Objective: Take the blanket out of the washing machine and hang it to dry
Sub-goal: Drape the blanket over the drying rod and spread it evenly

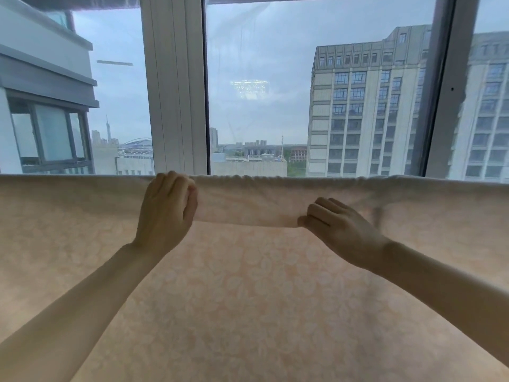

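A pale peach blanket (248, 285) with a faint leaf pattern hangs across the whole width of the view, its top fold running level in front of the window. A narrower flap of it lies folded over near the top between my hands. My left hand (168, 208) grips the left end of that flap, fingers curled over the top fold. My right hand (333, 221) pinches the flap's lower edge, lower and to the right. Whatever the blanket hangs over is hidden under the fabric.
Behind the blanket stands a large window with a white frame post (176, 84) and a darker post (446, 86) at the right. Through the glass are tall buildings and grey sky. The blanket fills the lower half of the view.
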Demonstrator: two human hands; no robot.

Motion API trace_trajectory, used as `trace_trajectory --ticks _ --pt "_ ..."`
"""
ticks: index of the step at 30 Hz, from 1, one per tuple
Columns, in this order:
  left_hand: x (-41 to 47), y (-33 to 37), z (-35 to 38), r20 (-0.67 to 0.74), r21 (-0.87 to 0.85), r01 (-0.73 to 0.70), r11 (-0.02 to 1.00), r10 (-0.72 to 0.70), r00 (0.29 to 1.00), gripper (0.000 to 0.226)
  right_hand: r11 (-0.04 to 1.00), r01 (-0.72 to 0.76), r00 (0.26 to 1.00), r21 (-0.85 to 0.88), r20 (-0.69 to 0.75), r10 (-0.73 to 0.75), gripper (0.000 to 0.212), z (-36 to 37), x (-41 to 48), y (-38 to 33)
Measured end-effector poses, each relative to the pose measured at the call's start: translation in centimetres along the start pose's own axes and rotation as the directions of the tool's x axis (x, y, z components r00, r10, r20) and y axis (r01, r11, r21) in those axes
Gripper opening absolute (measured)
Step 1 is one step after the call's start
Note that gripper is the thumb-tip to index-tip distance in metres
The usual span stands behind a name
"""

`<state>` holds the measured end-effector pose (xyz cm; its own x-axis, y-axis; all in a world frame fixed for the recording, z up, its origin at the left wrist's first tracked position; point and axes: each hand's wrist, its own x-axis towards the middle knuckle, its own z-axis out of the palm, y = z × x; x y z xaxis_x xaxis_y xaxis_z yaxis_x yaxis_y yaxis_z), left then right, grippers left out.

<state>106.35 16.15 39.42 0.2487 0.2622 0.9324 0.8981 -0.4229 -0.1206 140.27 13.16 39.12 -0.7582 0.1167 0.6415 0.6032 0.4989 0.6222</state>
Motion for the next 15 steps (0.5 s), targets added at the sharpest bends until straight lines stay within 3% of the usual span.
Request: trace_trajectory --ticks 6,9,12,15 --pt "3.8 1.7 0.7 0.197 -0.262 0.083 0.961 -0.031 0.980 0.026 0.999 -0.033 0.999 0.000 -0.038 0.033 0.007 -1.2 1.2 0.4" --pt "3.4 1.6 1.2 0.131 -0.232 0.090 0.968 -0.060 0.990 0.030 0.983 -0.180 0.981 -0.028 -0.083 0.178 0.020 -2.4 1.4 1.6" --pt "3.3 1.1 1.4 0.118 -0.200 0.099 0.975 -0.077 0.990 0.034 0.908 -0.412 0.907 -0.078 0.059 0.417 0.039 -3.9 1.6 3.3" --pt "3.4 0.7 1.7 0.155 -0.198 0.110 0.974 -0.080 0.985 0.036 0.848 -0.527 0.822 -0.058 0.219 0.526 0.050 -4.2 1.8 4.5"
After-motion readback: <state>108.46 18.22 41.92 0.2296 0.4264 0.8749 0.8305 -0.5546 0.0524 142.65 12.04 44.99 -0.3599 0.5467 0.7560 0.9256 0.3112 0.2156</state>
